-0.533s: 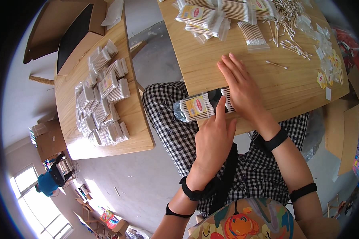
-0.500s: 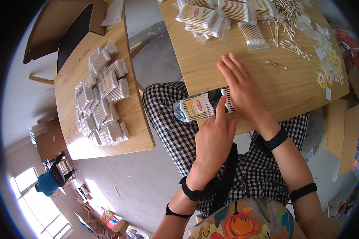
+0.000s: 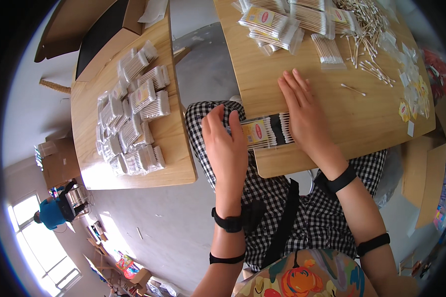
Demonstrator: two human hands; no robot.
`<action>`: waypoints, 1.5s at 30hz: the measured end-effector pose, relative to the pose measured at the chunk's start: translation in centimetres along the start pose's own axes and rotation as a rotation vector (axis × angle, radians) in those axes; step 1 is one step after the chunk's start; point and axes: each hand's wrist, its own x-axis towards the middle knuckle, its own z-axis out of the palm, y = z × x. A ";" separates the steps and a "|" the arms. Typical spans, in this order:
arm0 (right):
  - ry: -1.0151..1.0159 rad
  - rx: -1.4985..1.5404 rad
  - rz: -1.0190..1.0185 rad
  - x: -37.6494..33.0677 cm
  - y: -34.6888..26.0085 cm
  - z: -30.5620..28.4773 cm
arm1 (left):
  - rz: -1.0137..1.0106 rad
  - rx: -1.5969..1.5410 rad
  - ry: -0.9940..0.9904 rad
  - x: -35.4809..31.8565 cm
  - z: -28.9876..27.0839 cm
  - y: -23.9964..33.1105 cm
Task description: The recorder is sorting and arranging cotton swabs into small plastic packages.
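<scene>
A flat clear packet of cotton swabs with a yellow and white label lies across the near left corner of the table, its left end jutting past the edge. My left hand is over that end, thumb and fingers apart; it hides the bag's tip, so any contact is unclear. To the right of the packet, a black strip shows, then a row of white swab tips. My right hand lies flat beside these with its fingers stretched out, covering whatever continues underneath.
Swab packets and a loose swab heap occupy the far table. One single swab lies beyond my right hand. Yellow labels sit at the right edge. Several filled packets cover the left table, near an open carton.
My left hand has moved left, from pointing at the black strip to the packet's outer end. My right hand stays flat in place. The whole view has shifted slightly.
</scene>
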 end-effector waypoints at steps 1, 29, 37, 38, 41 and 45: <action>-0.002 0.010 -0.001 0.2 -0.1 0.1 | -0.151 -0.064 -0.158 0.3 0.5 0.2; -0.038 0.007 -0.037 0.6 -1.8 1.0 | -0.439 -0.330 -0.260 0.2 3.7 -0.7; -0.023 0.016 -0.040 0.8 -2.1 1.2 | -0.409 -0.331 -0.227 0.2 3.5 -0.4; -0.016 0.023 -0.040 0.8 -2.1 1.3 | -0.399 -0.326 -0.217 0.2 3.6 -0.4; 0.002 0.048 -0.036 0.9 -2.3 1.6 | -0.415 -0.337 -0.214 0.2 3.5 -0.3; 0.016 0.121 -0.021 1.0 -2.6 1.5 | -0.410 -0.306 -0.212 0.2 3.4 -0.2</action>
